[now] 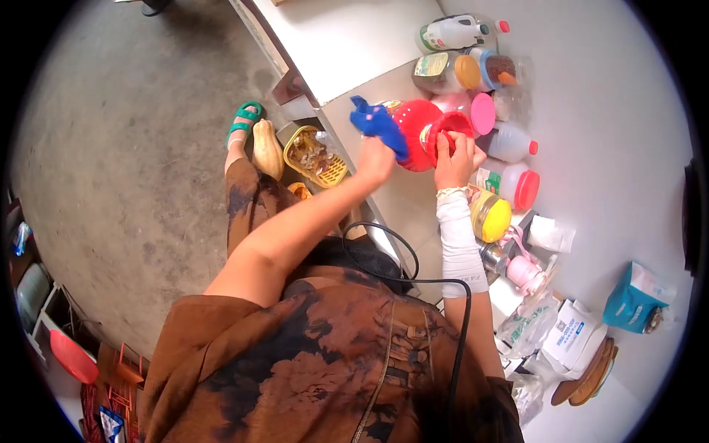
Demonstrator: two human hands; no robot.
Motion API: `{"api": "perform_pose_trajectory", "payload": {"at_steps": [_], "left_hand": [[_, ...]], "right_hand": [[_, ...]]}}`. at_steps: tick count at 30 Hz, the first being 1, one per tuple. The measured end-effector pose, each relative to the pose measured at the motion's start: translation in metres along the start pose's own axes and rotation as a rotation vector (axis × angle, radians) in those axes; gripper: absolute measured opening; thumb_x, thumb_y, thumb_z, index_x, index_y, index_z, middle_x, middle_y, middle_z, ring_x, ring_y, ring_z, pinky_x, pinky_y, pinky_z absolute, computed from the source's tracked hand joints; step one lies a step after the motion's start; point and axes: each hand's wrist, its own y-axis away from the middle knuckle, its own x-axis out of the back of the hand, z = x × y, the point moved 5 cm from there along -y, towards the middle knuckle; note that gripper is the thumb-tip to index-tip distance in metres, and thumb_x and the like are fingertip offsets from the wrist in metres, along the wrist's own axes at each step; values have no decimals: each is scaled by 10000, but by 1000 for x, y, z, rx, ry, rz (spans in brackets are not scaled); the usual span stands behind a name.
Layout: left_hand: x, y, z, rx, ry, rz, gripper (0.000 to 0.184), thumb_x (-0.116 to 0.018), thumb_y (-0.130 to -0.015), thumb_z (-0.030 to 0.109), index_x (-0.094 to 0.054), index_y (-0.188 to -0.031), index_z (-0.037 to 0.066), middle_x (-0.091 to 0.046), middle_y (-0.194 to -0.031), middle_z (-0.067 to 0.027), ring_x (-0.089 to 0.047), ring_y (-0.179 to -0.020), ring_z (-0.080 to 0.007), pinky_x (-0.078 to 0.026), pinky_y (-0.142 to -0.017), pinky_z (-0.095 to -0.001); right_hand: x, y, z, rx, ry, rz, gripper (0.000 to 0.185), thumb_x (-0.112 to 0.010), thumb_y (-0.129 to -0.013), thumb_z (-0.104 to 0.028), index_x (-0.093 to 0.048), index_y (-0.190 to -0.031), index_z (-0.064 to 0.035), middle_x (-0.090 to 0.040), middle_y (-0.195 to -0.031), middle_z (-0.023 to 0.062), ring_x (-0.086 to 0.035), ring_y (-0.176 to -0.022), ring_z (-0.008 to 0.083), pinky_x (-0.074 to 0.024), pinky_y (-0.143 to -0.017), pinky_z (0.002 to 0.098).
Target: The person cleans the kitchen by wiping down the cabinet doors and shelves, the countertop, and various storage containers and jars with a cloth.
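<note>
My left hand (377,159) is closed around a blue cloth (375,127), which is bunched against the side of a red vase-shaped container (415,131). My right hand (456,159) grips the container's flared mouth, with its fingers bent over the rim. White fabric (459,240) wraps the right forearm. Beside the right hand stand a jar with a pink lid (482,113) and a clear jar with a red lid (526,190). A yellow-lidded jar (493,218) sits close to the right wrist.
Several bottles and jars, including a white jug (450,33), line the wall. Plastic bags (528,325), a teal pouch (636,299) and a pink bottle (523,272) lie farther along. On the floor are a yellow basket (332,176) and a squash (267,151). A black cable (413,279) crosses before my body.
</note>
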Motion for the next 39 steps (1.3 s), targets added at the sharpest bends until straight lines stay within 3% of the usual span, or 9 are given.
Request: {"api": "perform_pose_trajectory", "payload": {"at_steps": [2,8,11,19,24,29,32,36,39], "left_hand": [[-12,18,47,-273,-560,16,501,-480,-909,210,-419,-1341,-38,-296,-1470,-276,-209,-1384,-479,-213,-1132,-508],[-13,-22,55,-241,-506,221,566,-602,-871,273,-437,-1320,-30,-449,-1360,-229,-368,-1311,-398,-286,-1105,-473],[-10,-62,32,69,-588,-36,771,-716,-746,537,-546,-1256,-16,-584,-1226,-223,-515,-1195,-364,-413,-1011,-415],[5,-107,16,275,-31,-890,714,-678,-799,546,-588,-1247,-2,-649,-1147,-216,-635,-1055,-303,-476,-942,-375],[-37,-105,61,181,-862,-627,662,-649,-801,570,-632,-1206,47,-630,-1201,-198,-593,-1131,-359,-435,-996,-424],[-31,-121,48,53,-716,-842,647,-640,-822,553,-604,-1248,67,-643,-1185,-186,-631,-1059,-325,-476,-935,-413],[-19,-121,38,303,-221,-974,662,-648,-825,528,-572,-1289,62,-647,-1195,-154,-629,-1070,-297,-467,-958,-430],[-40,-124,50,200,-736,-933,635,-648,-826,527,-597,-1251,59,-646,-1181,-182,-639,-1055,-310,-484,-933,-440],[-38,-99,62,7,-836,-428,572,-616,-829,565,-687,-1023,33,-678,-1030,-203,-644,-977,-388,-508,-868,-454]], "right_hand": [[0,2,-1,-5,22,-3,279,-686,-846,-368,-656,-958,-115,-601,-987,69,-433,-1012,316,-358,-922,427],[-2,1,3,-22,24,8,292,-683,-844,-373,-649,-972,-113,-595,-989,73,-430,-1010,319,-362,-911,432],[0,4,5,-27,24,-8,293,-678,-846,-378,-647,-970,-115,-592,-983,73,-432,-1009,320,-365,-905,434],[0,2,1,-49,36,-13,294,-663,-856,-387,-643,-974,-118,-591,-980,73,-448,-1022,322,-380,-889,445],[-2,2,6,-54,52,-42,302,-654,-861,-398,-639,-987,-124,-591,-994,80,-466,-1037,335,-390,-884,455],[-2,2,7,-71,19,-46,301,-646,-869,-397,-636,-997,-125,-592,-1006,78,-482,-1032,339,-394,-886,469],[-1,2,6,-92,21,-59,301,-639,-873,-397,-635,-994,-121,-597,-1000,76,-489,-1032,339,-398,-881,467],[-2,3,6,-68,23,-45,304,-630,-877,-403,-632,-981,-118,-604,-997,74,-498,-1026,338,-399,-876,464],[-3,0,5,-76,44,-42,303,-627,-879,-406,-631,-976,-119,-607,-1001,70,-501,-1023,334,-399,-875,464]]}}
